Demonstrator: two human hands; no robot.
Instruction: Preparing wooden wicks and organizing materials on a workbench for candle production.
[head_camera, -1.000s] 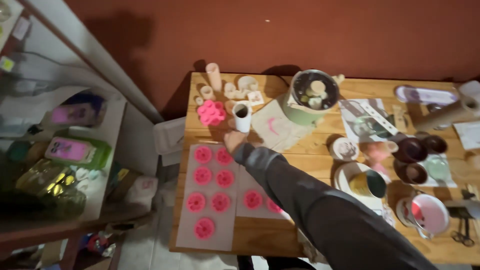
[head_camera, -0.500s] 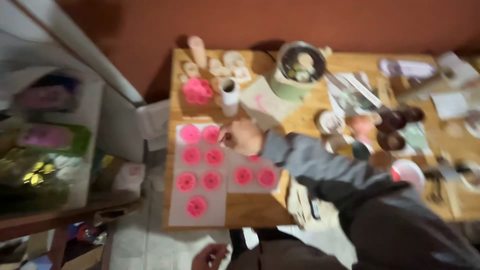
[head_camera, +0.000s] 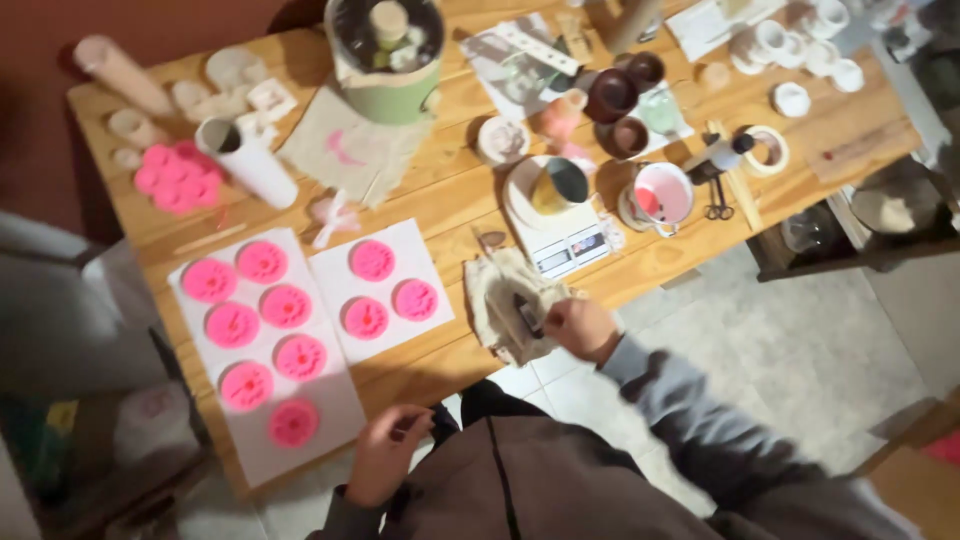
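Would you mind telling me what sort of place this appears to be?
Probably a home craft workspace, perhaps for casting soap or wax: pink flower-shaped pieces lie on white sheets on a wooden table, beside a small digital scale and a pink mould.

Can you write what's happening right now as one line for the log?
right hand grips cloth by scale | left hand at table edge, grip unclear | pink discs on white sheets

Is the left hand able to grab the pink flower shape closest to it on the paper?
Probably yes. The left hand hangs at the table's near edge, right beside the nearest pink flower shape on the white paper. Nothing lies between them, and the hand looks empty.
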